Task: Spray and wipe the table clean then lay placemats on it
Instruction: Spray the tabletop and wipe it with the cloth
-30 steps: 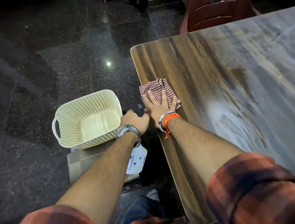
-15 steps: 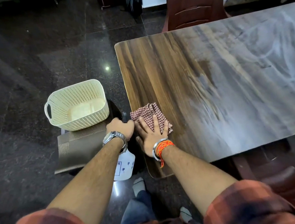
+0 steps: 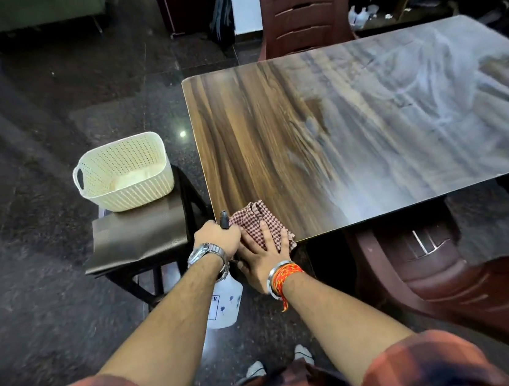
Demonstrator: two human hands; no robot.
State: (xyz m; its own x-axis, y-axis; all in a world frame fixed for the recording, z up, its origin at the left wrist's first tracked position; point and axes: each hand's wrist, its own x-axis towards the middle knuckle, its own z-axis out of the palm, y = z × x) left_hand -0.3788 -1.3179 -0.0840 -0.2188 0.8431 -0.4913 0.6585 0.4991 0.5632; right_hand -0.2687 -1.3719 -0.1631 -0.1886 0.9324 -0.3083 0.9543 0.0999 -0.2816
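Note:
My right hand (image 3: pixel 262 256) presses flat on a red-and-white checked cloth (image 3: pixel 255 221) at the near left corner of the wooden table (image 3: pixel 352 136). My left hand (image 3: pixel 217 240) grips the black trigger head of a white spray bottle (image 3: pixel 223 302), which hangs below the hand just off the table's left edge. Pale streaks cover the right part of the tabletop. Brown placemats (image 3: pixel 138 236) lie stacked on a dark stool, left of the table.
A cream perforated basket (image 3: pixel 122 173) stands on the placemats on the stool (image 3: pixel 147 270). One maroon plastic chair (image 3: pixel 304 10) stands at the table's far side, another (image 3: pixel 467 269) at the near side to my right. Dark granite floor lies all around.
My right hand has drawn the cloth along the left edge to the table's near corner. My left hand with the bottle moved back alongside it. My view has pulled back.

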